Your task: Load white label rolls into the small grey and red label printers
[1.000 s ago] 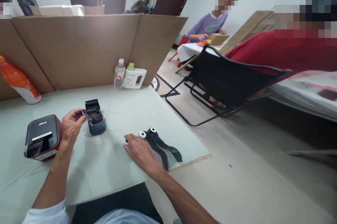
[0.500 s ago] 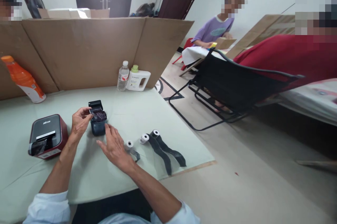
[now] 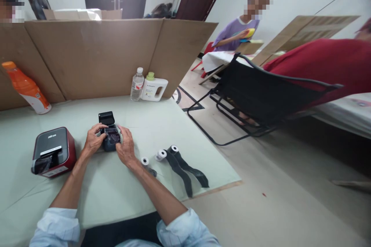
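Right hand [image 3: 126,147] moved in; with left hand [image 3: 93,139], clasps small dark-blue plastic box [image 3: 109,148]: lid [image 3: 106,117] raised, glossy dark film [image 3: 114,136] inside.

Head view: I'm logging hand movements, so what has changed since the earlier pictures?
The right hand has moved left from the white rolls to the right side of the small open device, where it now touches it. The left hand stays at the device's left side. The raised lid, the white rolls and the red-sided machine are as they were.
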Demonstrator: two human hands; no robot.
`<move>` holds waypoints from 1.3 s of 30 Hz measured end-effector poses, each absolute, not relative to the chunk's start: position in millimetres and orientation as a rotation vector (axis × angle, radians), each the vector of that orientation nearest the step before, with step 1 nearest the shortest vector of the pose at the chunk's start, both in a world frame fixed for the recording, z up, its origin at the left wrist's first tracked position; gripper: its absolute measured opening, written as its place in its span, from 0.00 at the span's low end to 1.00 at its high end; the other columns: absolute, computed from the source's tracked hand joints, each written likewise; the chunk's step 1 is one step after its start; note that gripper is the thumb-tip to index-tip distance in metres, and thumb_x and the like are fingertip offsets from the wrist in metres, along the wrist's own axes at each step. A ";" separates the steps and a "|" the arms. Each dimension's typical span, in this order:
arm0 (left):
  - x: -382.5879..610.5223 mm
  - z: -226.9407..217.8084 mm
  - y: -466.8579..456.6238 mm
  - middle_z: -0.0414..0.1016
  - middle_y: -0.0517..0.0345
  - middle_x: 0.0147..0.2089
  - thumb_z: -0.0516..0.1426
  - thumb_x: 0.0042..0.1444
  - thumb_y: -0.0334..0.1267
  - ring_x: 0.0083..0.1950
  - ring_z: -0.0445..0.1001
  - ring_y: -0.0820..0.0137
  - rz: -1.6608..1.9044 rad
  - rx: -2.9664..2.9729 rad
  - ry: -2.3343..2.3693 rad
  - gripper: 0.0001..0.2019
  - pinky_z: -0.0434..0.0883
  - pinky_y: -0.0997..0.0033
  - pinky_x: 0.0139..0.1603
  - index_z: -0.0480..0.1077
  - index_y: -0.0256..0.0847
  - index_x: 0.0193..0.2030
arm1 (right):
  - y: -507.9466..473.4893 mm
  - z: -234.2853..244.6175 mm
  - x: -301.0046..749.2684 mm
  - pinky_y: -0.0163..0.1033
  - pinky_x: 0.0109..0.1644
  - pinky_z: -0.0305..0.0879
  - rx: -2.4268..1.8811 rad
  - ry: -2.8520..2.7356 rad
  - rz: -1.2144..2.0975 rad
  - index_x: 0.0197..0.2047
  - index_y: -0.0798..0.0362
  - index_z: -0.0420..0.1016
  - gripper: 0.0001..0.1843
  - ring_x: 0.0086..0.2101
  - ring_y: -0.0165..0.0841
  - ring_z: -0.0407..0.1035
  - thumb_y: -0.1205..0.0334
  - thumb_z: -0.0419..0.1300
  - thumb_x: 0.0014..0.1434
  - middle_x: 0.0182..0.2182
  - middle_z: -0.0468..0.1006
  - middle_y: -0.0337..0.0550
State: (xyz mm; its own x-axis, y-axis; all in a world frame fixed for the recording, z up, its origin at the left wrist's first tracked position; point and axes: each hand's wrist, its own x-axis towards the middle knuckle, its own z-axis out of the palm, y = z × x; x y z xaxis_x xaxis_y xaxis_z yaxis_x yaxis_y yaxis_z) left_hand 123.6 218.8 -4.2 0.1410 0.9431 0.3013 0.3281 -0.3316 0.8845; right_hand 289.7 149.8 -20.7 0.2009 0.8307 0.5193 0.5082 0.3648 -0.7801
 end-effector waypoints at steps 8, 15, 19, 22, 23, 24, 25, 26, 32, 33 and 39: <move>120.3 -3.9 220.4 0.81 0.51 0.52 0.59 0.51 0.34 0.57 0.77 0.58 1.076 1.828 1.231 0.16 0.75 0.54 0.60 0.80 0.42 0.47 | 157.5 -20.7 290.4 0.48 0.59 0.71 -1.165 -1.580 0.246 0.50 0.50 0.82 0.33 0.50 0.42 0.73 0.81 0.51 0.45 0.49 0.81 0.48; 111.7 3.8 220.8 0.81 0.51 0.53 0.58 0.55 0.34 0.58 0.77 0.58 0.990 2.021 1.198 0.16 0.76 0.55 0.60 0.81 0.45 0.49 | 157.2 -21.9 292.2 0.47 0.56 0.68 -1.259 -1.739 0.141 0.47 0.51 0.82 0.28 0.49 0.43 0.71 0.82 0.53 0.50 0.47 0.84 0.48; 111.5 6.4 225.0 0.83 0.50 0.50 0.57 0.61 0.36 0.57 0.78 0.59 0.986 2.157 1.154 0.12 0.73 0.51 0.65 0.82 0.45 0.45 | 156.0 -20.8 290.5 0.47 0.55 0.67 -1.300 -1.796 0.104 0.47 0.52 0.82 0.26 0.48 0.44 0.70 0.81 0.55 0.50 0.47 0.84 0.48; 115.4 6.9 229.3 0.84 0.50 0.46 0.59 0.61 0.35 0.53 0.79 0.59 0.975 2.288 1.139 0.09 0.73 0.50 0.63 0.82 0.44 0.41 | 155.6 -20.0 288.4 0.47 0.53 0.66 -1.347 -1.814 0.095 0.48 0.52 0.81 0.25 0.47 0.45 0.70 0.80 0.56 0.50 0.46 0.85 0.48; 116.7 6.9 230.4 0.84 0.50 0.46 0.59 0.61 0.35 0.52 0.79 0.59 0.961 2.330 1.140 0.08 0.74 0.50 0.62 0.82 0.44 0.41 | 155.3 -19.8 287.9 0.48 0.53 0.66 -1.353 -1.816 0.091 0.48 0.52 0.81 0.24 0.47 0.45 0.70 0.80 0.57 0.51 0.46 0.85 0.48; 118.0 6.9 231.1 0.84 0.50 0.45 0.59 0.61 0.34 0.51 0.79 0.59 0.945 2.370 1.146 0.08 0.74 0.51 0.61 0.82 0.43 0.40 | 154.8 -19.5 287.8 0.48 0.53 0.66 -1.351 -1.815 0.087 0.48 0.53 0.81 0.24 0.47 0.45 0.69 0.80 0.57 0.52 0.46 0.85 0.48; 119.0 7.0 231.4 0.84 0.50 0.44 0.59 0.61 0.34 0.51 0.79 0.59 0.929 2.406 1.156 0.08 0.74 0.51 0.61 0.82 0.43 0.40 | 154.0 -19.3 287.9 0.48 0.53 0.66 -1.342 -1.813 0.080 0.49 0.53 0.81 0.23 0.48 0.45 0.69 0.79 0.58 0.53 0.47 0.84 0.48; 119.9 7.1 231.4 0.84 0.50 0.44 0.58 0.62 0.33 0.50 0.79 0.59 0.911 2.439 1.169 0.09 0.74 0.51 0.60 0.82 0.43 0.40 | 153.0 -19.1 288.4 0.48 0.54 0.66 -1.332 -1.809 0.072 0.50 0.53 0.81 0.22 0.48 0.45 0.69 0.79 0.59 0.55 0.48 0.84 0.48; 123.3 9.7 227.3 0.82 0.49 0.46 0.55 0.65 0.33 0.52 0.75 0.58 0.797 2.530 1.262 0.13 0.74 0.53 0.59 0.82 0.43 0.42 | 144.6 -21.8 293.7 0.49 0.57 0.68 -1.280 -1.790 0.052 0.51 0.49 0.82 0.18 0.51 0.43 0.69 0.75 0.61 0.61 0.52 0.81 0.49; 123.9 10.6 226.8 0.82 0.49 0.46 0.54 0.65 0.32 0.52 0.75 0.58 0.783 2.529 1.280 0.13 0.74 0.53 0.58 0.83 0.43 0.42 | 143.5 -22.9 293.9 0.49 0.57 0.68 -1.276 -1.791 0.052 0.51 0.49 0.82 0.18 0.51 0.43 0.70 0.74 0.61 0.62 0.51 0.81 0.49; 127.1 17.8 225.4 0.81 0.50 0.46 0.54 0.64 0.34 0.53 0.73 0.57 0.745 2.515 1.255 0.14 0.72 0.52 0.59 0.84 0.46 0.43 | 141.4 -27.8 291.2 0.50 0.56 0.70 -1.265 -1.820 0.062 0.50 0.49 0.83 0.15 0.50 0.43 0.70 0.73 0.62 0.63 0.50 0.80 0.50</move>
State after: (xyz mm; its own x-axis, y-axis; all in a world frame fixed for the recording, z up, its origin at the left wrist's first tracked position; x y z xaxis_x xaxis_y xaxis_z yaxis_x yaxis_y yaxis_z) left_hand 127.1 225.4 17.8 0.5030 0.7959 0.3371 0.6772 -0.6052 0.4185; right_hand 291.2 141.4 -27.8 -0.0808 0.7729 0.6294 0.7280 0.4771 -0.4924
